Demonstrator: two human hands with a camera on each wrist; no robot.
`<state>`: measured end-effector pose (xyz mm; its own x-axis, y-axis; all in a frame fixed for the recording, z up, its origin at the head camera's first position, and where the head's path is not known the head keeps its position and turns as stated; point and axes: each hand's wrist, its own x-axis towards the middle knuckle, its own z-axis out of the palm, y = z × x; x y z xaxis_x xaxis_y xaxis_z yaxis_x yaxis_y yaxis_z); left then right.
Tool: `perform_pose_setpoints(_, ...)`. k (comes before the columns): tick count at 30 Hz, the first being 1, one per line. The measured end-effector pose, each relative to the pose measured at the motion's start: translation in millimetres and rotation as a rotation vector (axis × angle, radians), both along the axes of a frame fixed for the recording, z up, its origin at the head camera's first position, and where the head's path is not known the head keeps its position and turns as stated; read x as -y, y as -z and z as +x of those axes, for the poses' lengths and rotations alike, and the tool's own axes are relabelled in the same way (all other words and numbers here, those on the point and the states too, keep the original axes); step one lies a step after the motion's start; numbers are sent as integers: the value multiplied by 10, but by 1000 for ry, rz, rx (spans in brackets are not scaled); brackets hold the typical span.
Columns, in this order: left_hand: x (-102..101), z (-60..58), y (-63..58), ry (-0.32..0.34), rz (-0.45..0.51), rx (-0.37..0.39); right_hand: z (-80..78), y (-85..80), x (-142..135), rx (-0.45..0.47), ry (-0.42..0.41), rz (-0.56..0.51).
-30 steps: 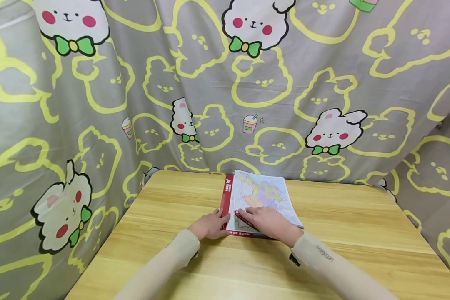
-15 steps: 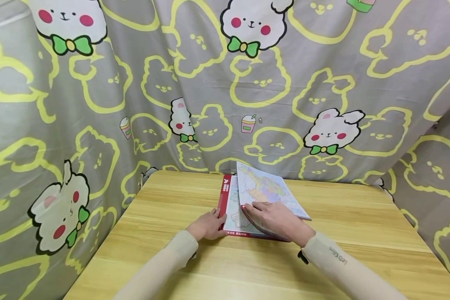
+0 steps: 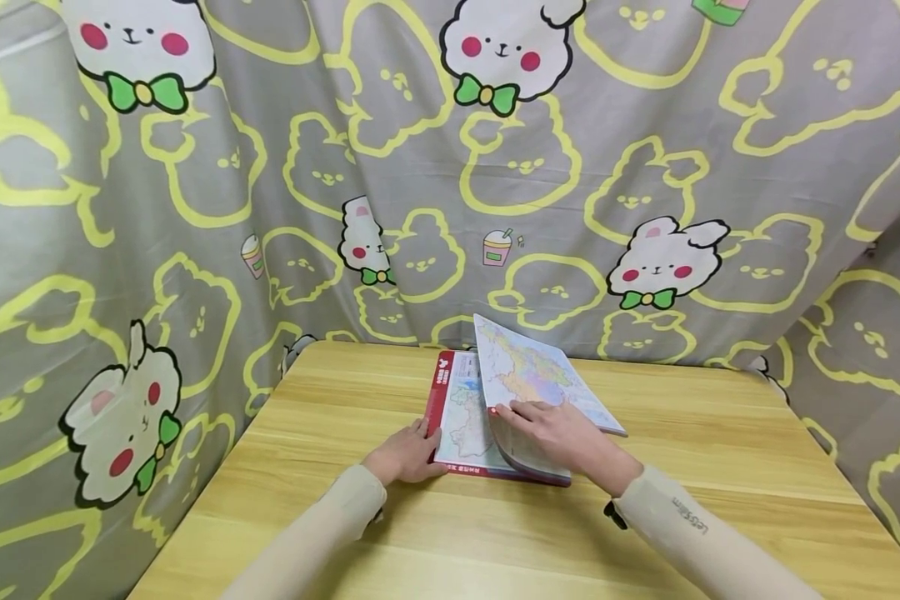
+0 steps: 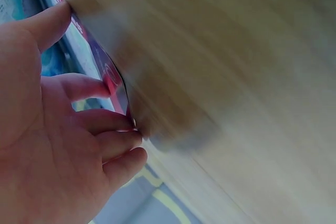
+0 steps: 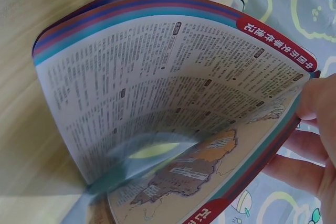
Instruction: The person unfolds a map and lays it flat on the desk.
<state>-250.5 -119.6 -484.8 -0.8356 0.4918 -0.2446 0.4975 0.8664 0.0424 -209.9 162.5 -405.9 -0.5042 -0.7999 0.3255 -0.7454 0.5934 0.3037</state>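
A red-edged map booklet lies on the table, partly folded open. My right hand pinches its upper pages at their left edge and holds them raised and bent toward the right. In the right wrist view, thumb and fingers close on the edge of the bent pages, which show dense text and part of an orange and brown map. My left hand rests at the near left corner of the lower part; in the left wrist view its fairly straight fingers touch the red edge.
The booklet sits near the far side of a wood-grain table. A grey curtain with yellow outlines and white cartoon animals hangs behind the table and along its sides.
My right hand has raised the upper pages and shifted right, exposing more of the map page below. The lower part and my left hand have slid slightly left.
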Motion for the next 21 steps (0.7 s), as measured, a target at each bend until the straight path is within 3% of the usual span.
perform_pose_setpoints(21,206,66,-45,-86,49,43,96,-107,-232,-56,-27,-71)
